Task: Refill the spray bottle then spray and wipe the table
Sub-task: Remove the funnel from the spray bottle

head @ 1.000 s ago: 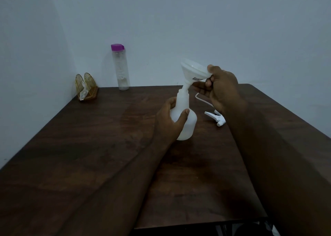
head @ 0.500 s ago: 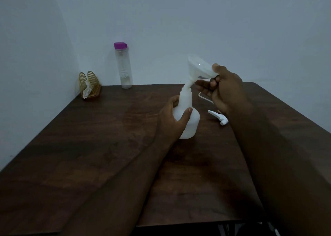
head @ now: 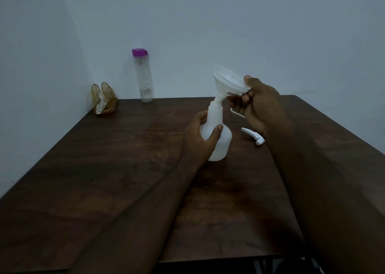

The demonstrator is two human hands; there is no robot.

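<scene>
1. We are working over the dark tabletop (head: 104,190), which is filling the lower frame and waiting to be sprayed and wiped.
2. Our left grip (head: 198,140), at centre frame, is wrapping thumb and fingers round the spray bottle (head: 223,144), steadying it upright on the tabletop.
3. Our right grip (head: 260,105), right of centre, is pinching the funnel's rim between thumb and curled fingers.
4. The capped water bottle (head: 143,76) is standing at upper left by the wall, well apart; it is likely our refill source.
5. The funnel (head: 227,82) is leaning, with its spout at the spray bottle's open neck; we judge we are seating it against spills.
6. The gold napkin holder (head: 104,98), in the far-left corner, is holding tissue, probably for wiping.
7. The spray head (head: 253,136) is lying just right of the spray bottle, taken off so the neck is open.
</scene>
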